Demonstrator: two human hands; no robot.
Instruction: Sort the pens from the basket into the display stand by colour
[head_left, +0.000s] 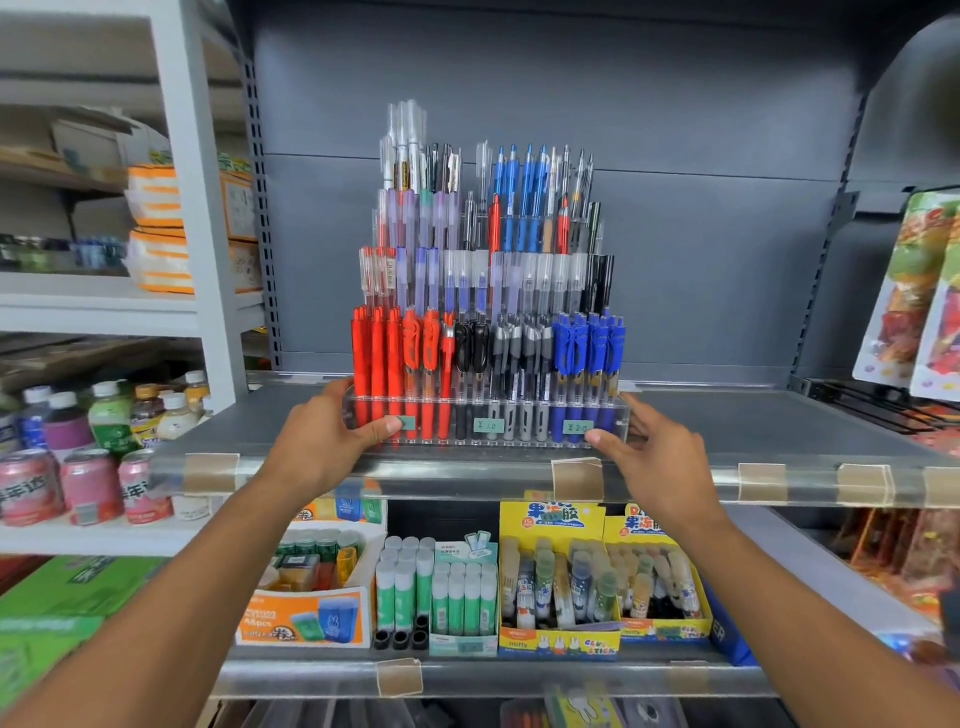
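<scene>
On the grey metal shelf (727, 421) in front of us stands the clear acrylic display stand (613, 415), stepped in four tiers and packed with pens (488, 291) grouped by colour: red at the front left, black and grey in the middle, blue at the front right. Our left hand (327, 441) holds the stand's left end, thumb pressed on its front face and fingers curled round the side. Our right hand (649, 457) sits at the right end, thumb touching the front lower corner, fingers fairly straight and spread beside the side wall; we cannot tell whether they grip it. No basket is in view. We judge the stand rigid and smooth, so likely slippery, and top-heavy with so many upright pens; tipping it could spill them. Holding low at both ends of the base, as our hands are placed, seems the safest hold. Below, a lower shelf carries glue sticks (457, 592).
</scene>
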